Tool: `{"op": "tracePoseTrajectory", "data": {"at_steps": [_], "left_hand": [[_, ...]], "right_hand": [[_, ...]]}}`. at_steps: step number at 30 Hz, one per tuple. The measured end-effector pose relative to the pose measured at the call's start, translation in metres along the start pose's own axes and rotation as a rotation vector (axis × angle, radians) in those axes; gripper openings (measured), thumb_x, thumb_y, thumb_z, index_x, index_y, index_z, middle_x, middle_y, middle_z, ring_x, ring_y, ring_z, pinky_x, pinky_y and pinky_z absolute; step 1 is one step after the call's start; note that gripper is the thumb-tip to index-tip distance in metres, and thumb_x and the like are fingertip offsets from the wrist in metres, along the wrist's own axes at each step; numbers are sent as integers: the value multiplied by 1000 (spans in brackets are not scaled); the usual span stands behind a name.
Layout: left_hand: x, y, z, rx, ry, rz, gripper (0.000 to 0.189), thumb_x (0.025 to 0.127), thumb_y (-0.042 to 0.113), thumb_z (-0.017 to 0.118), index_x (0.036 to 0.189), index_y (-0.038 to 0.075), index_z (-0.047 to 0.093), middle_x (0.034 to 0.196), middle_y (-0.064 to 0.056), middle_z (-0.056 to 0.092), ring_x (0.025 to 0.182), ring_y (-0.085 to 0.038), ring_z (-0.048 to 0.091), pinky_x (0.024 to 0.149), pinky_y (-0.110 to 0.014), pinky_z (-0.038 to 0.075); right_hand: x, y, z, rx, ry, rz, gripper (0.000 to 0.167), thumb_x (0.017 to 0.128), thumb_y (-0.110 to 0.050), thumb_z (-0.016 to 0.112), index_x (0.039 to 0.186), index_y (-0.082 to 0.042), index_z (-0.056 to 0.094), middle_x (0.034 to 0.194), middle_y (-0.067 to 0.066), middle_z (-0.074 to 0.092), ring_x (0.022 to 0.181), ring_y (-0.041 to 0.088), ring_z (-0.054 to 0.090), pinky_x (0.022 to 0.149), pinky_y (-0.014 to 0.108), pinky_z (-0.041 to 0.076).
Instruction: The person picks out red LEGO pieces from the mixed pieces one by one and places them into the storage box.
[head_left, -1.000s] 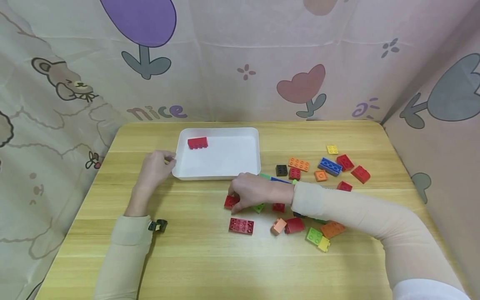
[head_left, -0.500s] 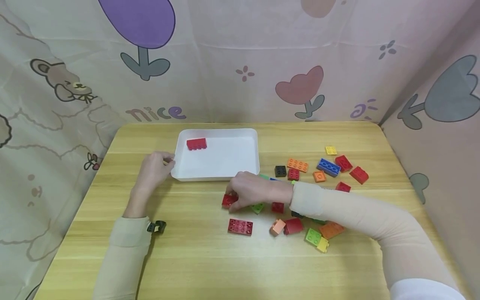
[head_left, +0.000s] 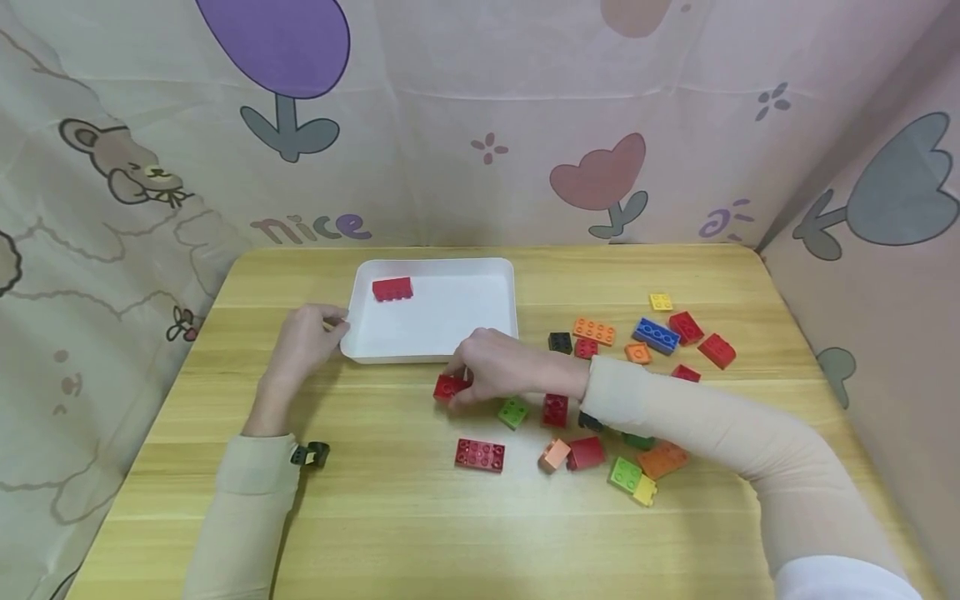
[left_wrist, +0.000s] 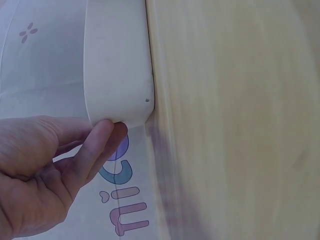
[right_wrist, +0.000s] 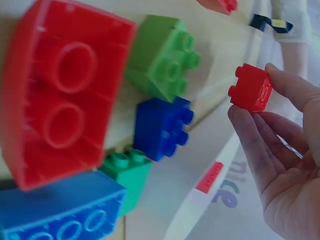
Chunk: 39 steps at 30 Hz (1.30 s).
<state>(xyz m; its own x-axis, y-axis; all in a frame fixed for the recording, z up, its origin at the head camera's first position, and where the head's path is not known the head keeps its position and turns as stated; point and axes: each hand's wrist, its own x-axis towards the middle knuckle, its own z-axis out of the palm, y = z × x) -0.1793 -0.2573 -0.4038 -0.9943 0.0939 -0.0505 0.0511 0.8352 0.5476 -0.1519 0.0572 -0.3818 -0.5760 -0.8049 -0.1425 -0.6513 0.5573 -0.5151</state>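
Pinching red block (head_left: 447,387) in right hand (head_left: 495,364), well right of left hand (head_left: 303,340) pinching white tray (head_left: 450,321) edge.

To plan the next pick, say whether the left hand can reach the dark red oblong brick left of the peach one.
Probably yes: only bare table shows between the left hand and the dark red oblong brick, though that hand must first leave the white tray.
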Motion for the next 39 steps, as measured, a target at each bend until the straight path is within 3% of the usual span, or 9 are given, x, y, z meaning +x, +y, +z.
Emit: {"op": "tracePoseTrajectory", "data": {"at_steps": [7,17,25,32,39], "left_hand": [[1,-2,-2,-22,-22,-5,33,103,9,61,130,-10,68,118,-31,74,89,-32,73,73,-33,61],[4,-4,-2,-65,-50,-18,33,103,8,63,131,-10,67,120,-31,73,89,-31,74,66,-24,61],[5,-3,-2,-106,-74,-33,35,104,8,63,133,-10,66,124,-32,71,87,-26,75,68,-30,66],[5,-6,-5,-125,-85,-41,35,104,7,63,134,-10,65,124,-32,71,85,-24,74,70,-34,67],[4,-6,-5,-132,-87,-39,35,104,7,62,134,-11,64,123,-34,71,81,-22,75,69,-33,67]], "right_hand": [[1,-1,-13,28,68,-42,32,88,-29,87,114,-10,83,95,3,83,77,5,73,70,16,57],[7,9,-26,49,140,-38,34,88,-29,87,117,-12,82,107,2,84,87,6,76,77,17,59],[14,15,-42,95,216,-18,38,86,-29,89,119,-12,81,112,5,83,92,13,78,90,38,65],[33,24,-55,115,216,-59,41,87,-29,88,123,-11,79,115,5,82,96,13,78,91,38,64],[50,36,-63,149,249,-21,41,89,-30,87,125,-12,79,115,4,82,100,14,76,93,38,62]]}}
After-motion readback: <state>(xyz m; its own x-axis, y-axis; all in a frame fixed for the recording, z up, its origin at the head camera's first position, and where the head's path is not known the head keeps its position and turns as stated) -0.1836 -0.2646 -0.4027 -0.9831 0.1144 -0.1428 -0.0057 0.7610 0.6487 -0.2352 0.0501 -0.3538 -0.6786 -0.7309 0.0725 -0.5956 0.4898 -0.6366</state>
